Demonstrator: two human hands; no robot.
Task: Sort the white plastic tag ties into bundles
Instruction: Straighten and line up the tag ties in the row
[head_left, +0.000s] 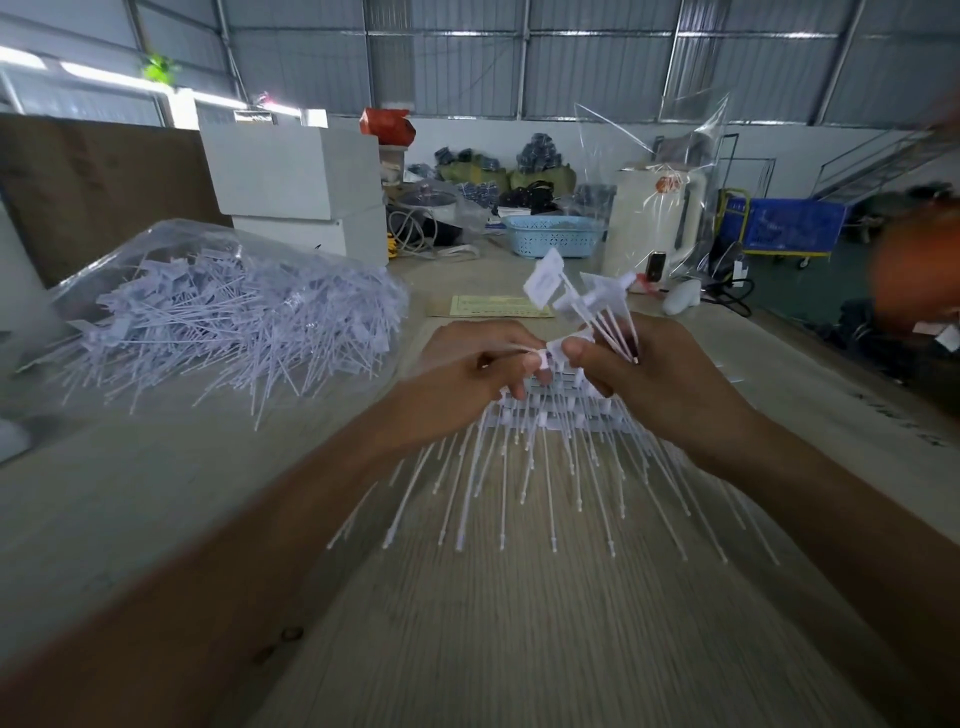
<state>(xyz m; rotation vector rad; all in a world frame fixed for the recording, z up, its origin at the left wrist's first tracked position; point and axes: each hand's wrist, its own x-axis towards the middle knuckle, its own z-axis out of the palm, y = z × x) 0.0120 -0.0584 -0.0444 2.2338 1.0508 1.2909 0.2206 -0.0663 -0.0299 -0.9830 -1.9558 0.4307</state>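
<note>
Both hands are up over the middle of the table (156, 509), working the same bunch of white tag ties. The left hand (467, 374) has its fingers curled in and pinches the flat heads of a stacked bundle (545, 415), whose thin tails fan out downward and toward the camera, hanging just above the tabletop. The right hand (660, 379) grips a smaller handful of ties (582, 301) that stick up and away, their little flag ends spread out above the knuckles; its thumb is touching the left hand's fingertips right at the top of the stack. Off to the left, well apart from the hands, there's a big loose heap of unsorted ties (234, 322) lying in an open clear plastic bag (171, 234). Further back on the table sit a couple of white boxes (296, 166), a light blue basket (553, 236) and a yellowish sheet of paper (493, 305) just beyond the hands. Everything's a bit blurry, so I can't tell exactly how many ties each hand has.
</note>
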